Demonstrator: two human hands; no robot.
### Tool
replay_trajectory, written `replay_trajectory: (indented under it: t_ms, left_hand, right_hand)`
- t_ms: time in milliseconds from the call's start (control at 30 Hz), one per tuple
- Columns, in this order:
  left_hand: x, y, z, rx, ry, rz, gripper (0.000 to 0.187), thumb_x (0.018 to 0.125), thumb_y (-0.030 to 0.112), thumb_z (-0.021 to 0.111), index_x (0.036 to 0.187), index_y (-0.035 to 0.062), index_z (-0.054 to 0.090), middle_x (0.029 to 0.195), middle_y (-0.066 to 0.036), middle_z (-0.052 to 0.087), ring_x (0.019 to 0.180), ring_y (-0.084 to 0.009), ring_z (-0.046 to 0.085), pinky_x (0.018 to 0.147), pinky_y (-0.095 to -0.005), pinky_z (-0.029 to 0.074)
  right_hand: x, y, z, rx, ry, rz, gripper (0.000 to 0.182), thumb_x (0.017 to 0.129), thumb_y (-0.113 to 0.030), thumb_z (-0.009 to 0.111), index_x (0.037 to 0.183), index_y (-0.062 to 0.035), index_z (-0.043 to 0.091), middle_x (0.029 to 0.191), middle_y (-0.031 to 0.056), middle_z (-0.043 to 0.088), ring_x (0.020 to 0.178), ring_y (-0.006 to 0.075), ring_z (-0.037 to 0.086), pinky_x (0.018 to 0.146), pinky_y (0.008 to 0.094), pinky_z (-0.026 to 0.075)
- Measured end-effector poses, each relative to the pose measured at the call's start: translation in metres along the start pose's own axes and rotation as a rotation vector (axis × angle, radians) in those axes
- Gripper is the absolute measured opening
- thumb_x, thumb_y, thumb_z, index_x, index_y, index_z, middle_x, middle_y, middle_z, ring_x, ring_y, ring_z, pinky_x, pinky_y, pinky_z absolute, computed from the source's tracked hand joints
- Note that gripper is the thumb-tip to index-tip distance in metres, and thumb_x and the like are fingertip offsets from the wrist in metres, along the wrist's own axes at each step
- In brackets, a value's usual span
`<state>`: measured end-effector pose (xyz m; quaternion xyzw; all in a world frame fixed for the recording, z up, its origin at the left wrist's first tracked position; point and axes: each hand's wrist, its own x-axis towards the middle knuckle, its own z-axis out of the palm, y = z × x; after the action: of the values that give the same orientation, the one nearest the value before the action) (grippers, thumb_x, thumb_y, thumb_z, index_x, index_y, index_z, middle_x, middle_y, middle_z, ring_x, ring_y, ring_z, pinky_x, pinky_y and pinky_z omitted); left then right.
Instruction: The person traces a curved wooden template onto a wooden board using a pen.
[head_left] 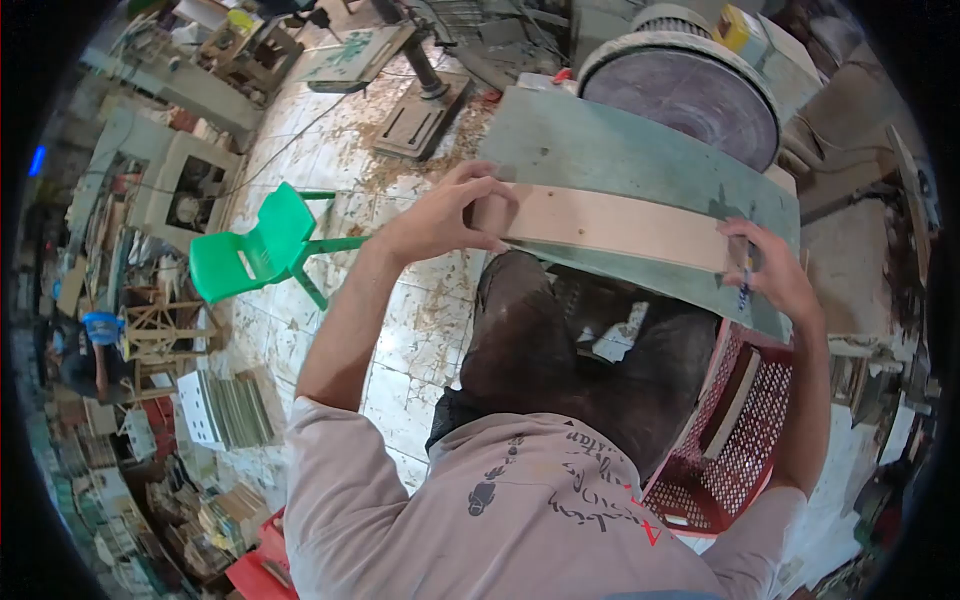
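Observation:
A long pale wooden board (610, 222) lies across the grey-green worktable (570, 135), with two small dark spots showing on its face. My left hand (440, 215) is wrapped round the board's left end, thumb at the near edge and fingers over the far side. At the opposite end, my right hand (770, 265) grips the board with bent fingers. Something small and blue shows beside that hand, too small to name. Beyond the board stands a large round sanding disc (680, 105), apart from the wood.
A red plastic crate (715, 490) holding a wood strip stands by my right leg. To the left is a green plastic chair (265, 250) on the dusty tiled floor (400, 370). Stacked panels (235, 408) and a person in a blue cap (102, 328) are farther left.

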<state>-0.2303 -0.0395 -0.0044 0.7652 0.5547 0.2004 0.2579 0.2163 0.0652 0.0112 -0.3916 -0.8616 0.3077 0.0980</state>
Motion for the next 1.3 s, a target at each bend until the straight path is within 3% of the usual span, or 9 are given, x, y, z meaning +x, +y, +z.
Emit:
replay_trajectory:
  t_ms: [100,167,200,267,433,867,967,1133,1300]
  left_hand:
    - [-0.012,-0.011,0.006,-0.105,0.217,-0.076,0.044,0.088,0.023,0.070,0.129,0.0105,0.058,0.131,-0.013,0.051,0.117,-0.0213,0.053,0.095,-0.0344,0.048]
    - [-0.019,-0.021,0.011,-0.302,0.331,-0.324,0.037,0.095,0.022,0.061,0.128,0.0041,0.059,0.110,-0.011,0.064,0.097,-0.0154,0.060,0.081,-0.0303,0.052]
    - [-0.023,-0.016,0.016,-0.277,0.363,-0.346,0.033,0.097,0.019,0.056,0.123,-0.0015,0.062,0.090,-0.007,0.068,0.078,-0.0112,0.061,0.070,-0.0278,0.053]
    - [-0.023,-0.012,0.021,-0.360,0.325,-0.362,0.031,0.097,0.017,0.056,0.121,-0.0021,0.063,0.090,-0.007,0.068,0.076,-0.0110,0.061,0.068,-0.0274,0.053]
    - [-0.020,-0.009,0.026,-0.526,0.286,-0.429,0.028,0.095,0.014,0.058,0.116,-0.0042,0.065,0.088,-0.009,0.069,0.070,-0.0104,0.061,0.065,-0.0255,0.052]
    - [-0.020,-0.012,0.029,-0.604,0.328,-0.475,0.028,0.093,0.016,0.062,0.114,-0.0031,0.067,0.087,-0.006,0.068,0.075,-0.0099,0.061,0.069,-0.0249,0.052]
    - [-0.021,-0.017,0.021,-0.632,0.228,-0.450,0.041,0.089,0.018,0.068,0.124,-0.0016,0.060,0.102,-0.010,0.067,0.080,-0.0112,0.062,0.072,-0.0252,0.052]
    - [-0.018,0.000,-0.005,-0.049,0.097,-0.122,0.068,0.076,0.023,0.080,0.134,0.0118,0.046,0.131,-0.010,0.054,0.108,-0.0231,0.058,0.091,-0.0376,0.050]
    - [-0.009,-0.014,-0.011,0.110,-0.012,0.039,0.066,0.074,0.025,0.080,0.131,0.0146,0.049,0.130,-0.009,0.054,0.117,-0.0301,0.052,0.099,-0.0416,0.044]
  right_hand:
    - [-0.010,0.005,-0.002,0.007,0.079,0.025,0.053,0.074,-0.018,0.080,0.118,-0.0014,0.056,0.122,0.0129,0.059,0.117,0.0217,0.053,0.104,0.0324,0.037]
    - [-0.023,0.045,0.010,0.246,0.441,0.095,0.041,0.084,-0.023,0.075,0.114,-0.0009,0.057,0.111,0.0071,0.061,0.105,0.0161,0.055,0.095,0.0283,0.041]
    - [-0.027,0.053,0.018,0.251,0.430,0.085,0.041,0.084,-0.023,0.075,0.114,-0.0009,0.057,0.111,0.0071,0.061,0.105,0.0161,0.055,0.095,0.0283,0.041]
    - [-0.033,0.063,0.033,0.282,0.541,0.308,0.032,0.092,-0.027,0.069,0.109,-0.0017,0.059,0.099,0.0013,0.060,0.092,0.0099,0.053,0.084,0.0234,0.041]
    - [-0.035,0.065,0.056,0.406,0.681,0.294,0.028,0.093,-0.026,0.067,0.103,-0.0018,0.061,0.091,-0.0011,0.058,0.084,0.0075,0.050,0.078,0.0217,0.040]
    - [-0.035,0.059,0.057,0.469,0.691,0.315,0.023,0.091,-0.024,0.069,0.099,-0.0040,0.062,0.086,-0.0059,0.055,0.077,0.0029,0.046,0.068,0.0186,0.036]
    - [-0.035,0.051,0.049,0.459,0.625,0.358,0.025,0.091,-0.024,0.069,0.101,-0.0027,0.062,0.091,-0.0033,0.058,0.083,0.0056,0.049,0.076,0.0206,0.039]
    - [-0.031,0.044,0.049,0.273,0.650,0.324,0.030,0.091,-0.026,0.070,0.105,-0.0013,0.061,0.092,-0.0001,0.059,0.087,0.0090,0.052,0.082,0.0232,0.041]
    - [-0.035,0.051,0.048,0.280,0.628,0.280,0.032,0.091,-0.028,0.070,0.107,-0.0016,0.060,0.090,0.0007,0.058,0.084,0.0090,0.052,0.080,0.0232,0.042]
